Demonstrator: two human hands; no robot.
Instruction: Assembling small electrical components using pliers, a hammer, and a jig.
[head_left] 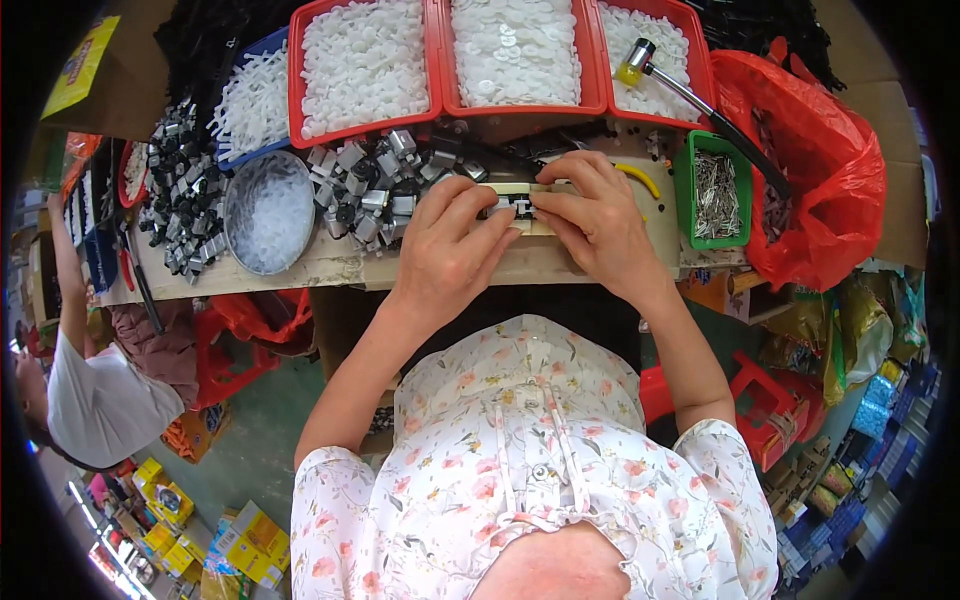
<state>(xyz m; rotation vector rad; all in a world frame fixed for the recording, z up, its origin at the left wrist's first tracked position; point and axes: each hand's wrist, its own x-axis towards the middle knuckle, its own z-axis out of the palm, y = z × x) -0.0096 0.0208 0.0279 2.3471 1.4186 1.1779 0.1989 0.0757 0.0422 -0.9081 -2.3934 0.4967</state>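
Note:
My left hand (440,250) and my right hand (605,222) meet at the front of the bench, fingers bent and closed in. Between their fingertips sits a small black part with a white piece (518,207), resting on a cream-coloured block (541,228). Left thumb and index finger press at the part's left end; right fingertips press at its right end. The fingers cover much of the part, so its full shape is hidden. To the left of my left hand lies a heap of silver-and-black metal pieces (372,185).
Red trays (437,60) of white plastic pieces line the back. A hammer (700,95) lies across the right one. Further right are a green bin (745,172) of metal pins and a red plastic bag (840,170). A round metal dish (232,245) stands left; a co-worker (110,390) sits beyond.

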